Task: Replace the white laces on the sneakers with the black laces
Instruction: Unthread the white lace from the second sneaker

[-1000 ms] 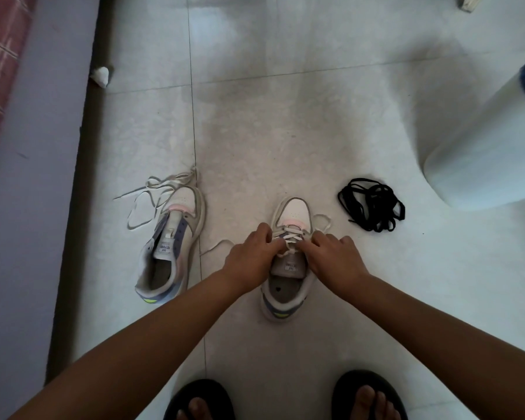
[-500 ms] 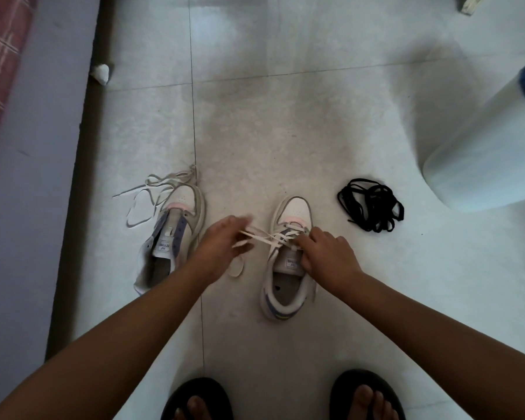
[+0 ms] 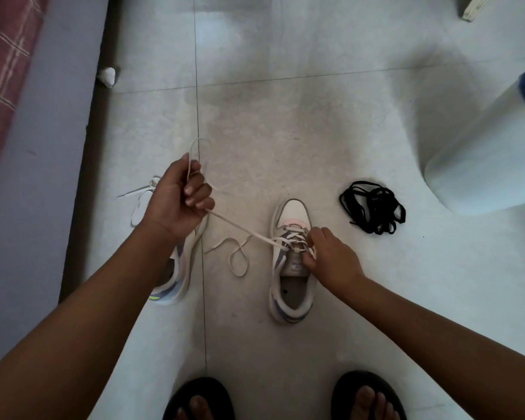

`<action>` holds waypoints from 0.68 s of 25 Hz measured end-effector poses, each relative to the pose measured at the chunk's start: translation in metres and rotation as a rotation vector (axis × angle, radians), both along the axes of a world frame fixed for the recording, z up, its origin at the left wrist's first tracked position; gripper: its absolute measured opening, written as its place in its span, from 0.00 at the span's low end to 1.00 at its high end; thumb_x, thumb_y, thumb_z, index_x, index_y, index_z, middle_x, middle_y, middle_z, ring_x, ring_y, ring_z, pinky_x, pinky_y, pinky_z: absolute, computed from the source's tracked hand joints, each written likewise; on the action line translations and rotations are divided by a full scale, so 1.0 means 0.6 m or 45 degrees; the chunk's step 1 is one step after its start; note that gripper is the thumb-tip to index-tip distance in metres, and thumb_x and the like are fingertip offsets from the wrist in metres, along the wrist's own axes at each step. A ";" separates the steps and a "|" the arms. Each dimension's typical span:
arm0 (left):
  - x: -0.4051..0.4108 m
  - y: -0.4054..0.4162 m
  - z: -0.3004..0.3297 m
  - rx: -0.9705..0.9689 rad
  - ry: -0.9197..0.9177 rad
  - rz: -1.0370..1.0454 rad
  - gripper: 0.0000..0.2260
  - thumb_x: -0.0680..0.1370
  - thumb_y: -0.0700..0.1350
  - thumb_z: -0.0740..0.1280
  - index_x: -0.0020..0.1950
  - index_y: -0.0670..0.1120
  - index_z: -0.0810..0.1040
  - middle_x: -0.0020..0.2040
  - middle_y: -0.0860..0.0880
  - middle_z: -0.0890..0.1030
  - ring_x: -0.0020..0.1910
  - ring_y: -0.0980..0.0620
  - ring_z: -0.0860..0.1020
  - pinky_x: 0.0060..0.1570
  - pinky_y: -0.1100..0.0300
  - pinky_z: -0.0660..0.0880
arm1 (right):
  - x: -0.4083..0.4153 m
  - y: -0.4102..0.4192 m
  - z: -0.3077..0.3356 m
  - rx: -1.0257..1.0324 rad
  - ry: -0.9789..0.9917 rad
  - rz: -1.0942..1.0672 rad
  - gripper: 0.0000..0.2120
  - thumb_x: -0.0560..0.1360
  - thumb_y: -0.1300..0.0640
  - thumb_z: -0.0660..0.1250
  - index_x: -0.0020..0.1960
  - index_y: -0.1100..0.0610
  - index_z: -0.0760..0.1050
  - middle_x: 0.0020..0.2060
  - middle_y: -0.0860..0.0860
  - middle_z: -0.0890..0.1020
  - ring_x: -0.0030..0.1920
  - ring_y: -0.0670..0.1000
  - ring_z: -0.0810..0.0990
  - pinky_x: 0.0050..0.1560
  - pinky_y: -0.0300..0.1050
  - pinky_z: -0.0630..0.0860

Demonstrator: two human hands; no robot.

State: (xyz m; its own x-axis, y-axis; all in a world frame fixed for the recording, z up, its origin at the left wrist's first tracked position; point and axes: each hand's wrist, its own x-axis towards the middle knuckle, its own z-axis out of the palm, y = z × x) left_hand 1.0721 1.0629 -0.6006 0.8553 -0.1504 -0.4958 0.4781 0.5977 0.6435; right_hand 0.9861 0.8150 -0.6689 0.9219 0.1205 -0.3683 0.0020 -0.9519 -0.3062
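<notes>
Left hand gripped white lace, drawn taut toward ten o'clock to unthread; right hand pinched eyelets, steadying sneaker.

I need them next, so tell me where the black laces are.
In the head view, the black laces lie bundled on the floor, right of the sneaker being unlaced.

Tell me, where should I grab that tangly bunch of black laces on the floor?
Pinch the tangled bundle of black laces at its thick middle, coming straight down from above. It lies flat on the pale tiled floor with open space all round, and its loose ends trail at the lower left, so gripping the middle probably lifts everything together.
</notes>
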 end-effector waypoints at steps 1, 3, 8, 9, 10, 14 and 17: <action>0.001 0.003 -0.002 0.043 0.006 -0.012 0.17 0.82 0.49 0.54 0.36 0.48 0.74 0.19 0.53 0.62 0.17 0.59 0.59 0.19 0.68 0.59 | -0.002 -0.006 -0.001 0.131 0.035 -0.076 0.11 0.77 0.53 0.61 0.56 0.57 0.69 0.51 0.54 0.75 0.46 0.54 0.75 0.43 0.46 0.69; -0.003 -0.004 -0.014 0.249 0.086 -0.072 0.13 0.82 0.48 0.56 0.41 0.46 0.73 0.22 0.53 0.66 0.18 0.58 0.63 0.21 0.68 0.63 | -0.008 -0.012 -0.002 0.203 0.028 -0.067 0.08 0.77 0.54 0.61 0.53 0.57 0.71 0.50 0.54 0.76 0.44 0.53 0.74 0.41 0.46 0.70; -0.061 -0.069 -0.067 1.918 -0.105 -1.010 0.14 0.81 0.45 0.59 0.59 0.36 0.74 0.59 0.35 0.74 0.54 0.42 0.75 0.54 0.53 0.70 | -0.004 0.011 -0.005 -0.161 0.046 0.276 0.12 0.79 0.59 0.57 0.61 0.58 0.69 0.56 0.56 0.73 0.53 0.57 0.76 0.44 0.49 0.72; -0.081 -0.090 -0.076 2.001 -0.214 -1.145 0.16 0.80 0.47 0.59 0.63 0.38 0.72 0.62 0.36 0.72 0.60 0.40 0.72 0.58 0.52 0.68 | -0.003 0.018 -0.005 -0.209 0.048 0.307 0.13 0.78 0.61 0.57 0.62 0.59 0.68 0.57 0.56 0.73 0.55 0.58 0.75 0.45 0.50 0.72; -0.101 -0.113 -0.086 1.944 -0.313 -1.268 0.17 0.80 0.49 0.58 0.62 0.40 0.71 0.61 0.39 0.72 0.61 0.40 0.72 0.58 0.51 0.69 | -0.002 0.025 -0.004 -0.246 0.058 0.328 0.14 0.78 0.62 0.58 0.63 0.59 0.67 0.58 0.57 0.72 0.56 0.58 0.75 0.46 0.50 0.73; -0.157 -0.183 -0.125 2.055 -0.440 -1.428 0.14 0.81 0.48 0.55 0.62 0.40 0.68 0.58 0.41 0.76 0.56 0.41 0.77 0.47 0.53 0.71 | 0.003 0.049 -0.004 -0.455 0.102 0.354 0.14 0.79 0.62 0.55 0.64 0.62 0.67 0.60 0.58 0.71 0.59 0.58 0.73 0.47 0.50 0.73; -0.148 -0.182 -0.141 2.112 -0.376 -1.384 0.11 0.82 0.43 0.53 0.61 0.40 0.68 0.58 0.41 0.78 0.56 0.41 0.78 0.50 0.52 0.72 | 0.011 0.055 -0.009 -0.483 0.154 0.372 0.15 0.79 0.60 0.56 0.65 0.62 0.66 0.61 0.58 0.70 0.60 0.58 0.72 0.48 0.50 0.72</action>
State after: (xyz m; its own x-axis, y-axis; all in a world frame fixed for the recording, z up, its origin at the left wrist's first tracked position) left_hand 0.9833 0.9538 -0.6855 0.8059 -0.1941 -0.5593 -0.0418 -0.9610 0.2734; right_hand 0.9930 0.8481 -0.6745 0.8174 0.2039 -0.5388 0.2711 -0.9614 0.0475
